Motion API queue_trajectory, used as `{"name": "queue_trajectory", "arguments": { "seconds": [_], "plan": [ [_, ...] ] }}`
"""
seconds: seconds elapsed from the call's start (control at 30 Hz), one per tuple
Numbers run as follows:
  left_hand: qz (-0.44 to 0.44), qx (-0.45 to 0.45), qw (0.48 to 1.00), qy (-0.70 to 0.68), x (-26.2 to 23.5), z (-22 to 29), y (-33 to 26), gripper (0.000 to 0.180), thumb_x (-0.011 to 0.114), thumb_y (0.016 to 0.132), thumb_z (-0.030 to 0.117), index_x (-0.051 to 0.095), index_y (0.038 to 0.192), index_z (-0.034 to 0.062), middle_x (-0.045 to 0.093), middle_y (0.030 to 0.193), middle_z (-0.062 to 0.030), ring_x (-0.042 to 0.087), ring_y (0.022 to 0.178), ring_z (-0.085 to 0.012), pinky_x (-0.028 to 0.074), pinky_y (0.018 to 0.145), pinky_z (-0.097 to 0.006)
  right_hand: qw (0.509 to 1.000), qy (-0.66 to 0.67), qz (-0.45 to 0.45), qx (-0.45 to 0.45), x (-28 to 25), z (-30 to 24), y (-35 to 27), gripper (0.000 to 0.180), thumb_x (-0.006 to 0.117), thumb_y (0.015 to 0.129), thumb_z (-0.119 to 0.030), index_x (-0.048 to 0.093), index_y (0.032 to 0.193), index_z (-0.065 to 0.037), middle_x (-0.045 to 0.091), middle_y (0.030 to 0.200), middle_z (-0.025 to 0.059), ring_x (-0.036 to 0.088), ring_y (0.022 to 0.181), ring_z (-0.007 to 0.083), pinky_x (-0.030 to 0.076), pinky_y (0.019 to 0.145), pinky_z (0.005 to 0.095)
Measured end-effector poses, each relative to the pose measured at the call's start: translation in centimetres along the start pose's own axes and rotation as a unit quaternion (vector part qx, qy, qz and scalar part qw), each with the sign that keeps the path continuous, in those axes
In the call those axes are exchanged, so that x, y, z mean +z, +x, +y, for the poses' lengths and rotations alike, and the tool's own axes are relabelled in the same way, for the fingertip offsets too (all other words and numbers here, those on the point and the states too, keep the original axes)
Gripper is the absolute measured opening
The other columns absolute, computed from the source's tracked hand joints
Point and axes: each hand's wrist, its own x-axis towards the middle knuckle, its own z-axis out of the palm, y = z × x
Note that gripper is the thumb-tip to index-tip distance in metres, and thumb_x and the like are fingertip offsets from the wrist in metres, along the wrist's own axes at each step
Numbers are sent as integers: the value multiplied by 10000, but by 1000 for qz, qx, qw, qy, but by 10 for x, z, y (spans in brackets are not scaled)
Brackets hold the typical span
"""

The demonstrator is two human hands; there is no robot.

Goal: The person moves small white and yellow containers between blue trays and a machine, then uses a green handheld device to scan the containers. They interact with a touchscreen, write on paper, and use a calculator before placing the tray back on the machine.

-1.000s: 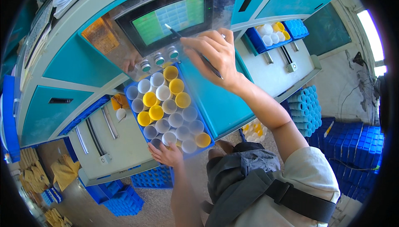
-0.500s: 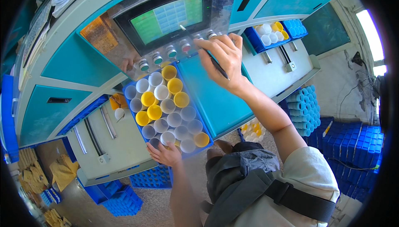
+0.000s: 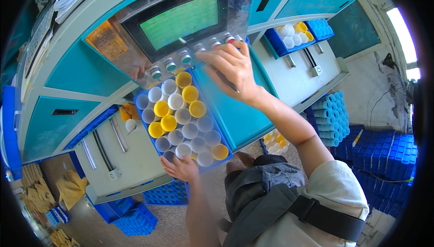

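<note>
The left hand [image 3: 181, 168] props the blue tray [image 3: 149, 94] of white and yellow tubes from its 6 o'clock edge, fingers spread flat against it. The right hand [image 3: 231, 69], at the tray's 2 o'clock, rests loosely curled by the panel buttons [image 3: 185, 58]; a thin dark thing may lie under it, I cannot tell. Judging by this, panel work is in hand; any reach must clear the tray's top rim. Open room lies at 3 o'clock.

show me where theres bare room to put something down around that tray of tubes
Bare: the grey ledge left of the blue tray, and the teal panel between the tray and the right hand. Crowded: the tray itself, packed with white and yellow tubes, with the left hand at its near edge.
</note>
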Motion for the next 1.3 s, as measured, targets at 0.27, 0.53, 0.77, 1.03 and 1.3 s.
{"name": "queue_trajectory", "arguments": {
  "seconds": [0.27,0.53,0.77,1.03,1.3],
  "plan": [
    [19,9,1000,-12,0,-1,1,368,644,914,346,706,1033,3,424,1564,-225,378,1457,-437,343,1112,-629,999,34,-3,-15,26,-15,7,222,724,924,-210,719,1121,-107,705,891,24,619,846,171,379,860,397],
    [21,5,1000,-10,2,-1,0,379,646,919,364,716,1012,3,432,1565,-213,391,1450,-430,343,1123,-603,994,87,-72,1,38,-37,-14,165,719,897,-214,708,1026,-113,624,773,40,588,787,188,402,861,406],
    [29,9,1000,4,4,-4,-3,366,654,915,359,700,997,6,402,1578,-211,391,1441,-412,342,1128,-590,968,185,-166,44,18,-77,-94,140,758,842,-237,654,914,-175,534,813,13,580,824,216,429,801,404],
    [25,16,999,24,4,2,-5,361,624,923,322,702,964,-27,435,1554,-200,425,1414,-385,364,1123,-552,868,333,-276,245,-32,-88,-141,209,693,964,-269,714,1048,-79,675,961,98,660,899,238,494,819,391],
    [44,18,999,-5,-3,3,-5,369,655,880,311,702,956,-46,455,1522,-230,420,1409,-403,339,1138,-566,668,674,118,293,-172,-30,-65,149,633,977,-184,672,984,-40,647,877,81,575,761,189,475,667,350]
  ]
}}
